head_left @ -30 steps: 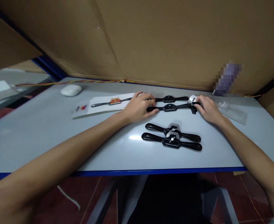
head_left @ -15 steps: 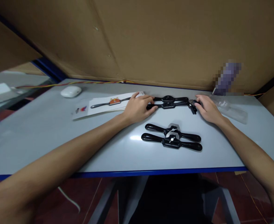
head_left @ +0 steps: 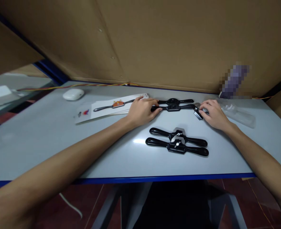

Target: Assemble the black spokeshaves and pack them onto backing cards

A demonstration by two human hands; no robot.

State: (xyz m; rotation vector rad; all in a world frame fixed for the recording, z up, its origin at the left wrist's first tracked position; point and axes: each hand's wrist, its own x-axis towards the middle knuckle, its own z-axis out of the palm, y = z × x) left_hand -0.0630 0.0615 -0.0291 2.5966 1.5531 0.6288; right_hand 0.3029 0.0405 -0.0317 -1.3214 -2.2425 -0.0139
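While examining black lever cap [head_left: 198,115] at right hand [head_left: 214,114], found broader, glossier face exposed versus half a second ago, suggesting repositioning under way. Noted left hand [head_left: 142,111] well apart, touching bladeless spokeshaves [head_left: 173,108] on desk [head_left: 47,135]; could not determine either grip.

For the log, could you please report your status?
Left hand over left ends of rear spokeshaves; right hand at small metal parts; clear plastic packaging right of that hand.

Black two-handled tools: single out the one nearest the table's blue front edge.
The frontmost tool; its close neighbour and the rear pair by the left hand lie farther back.
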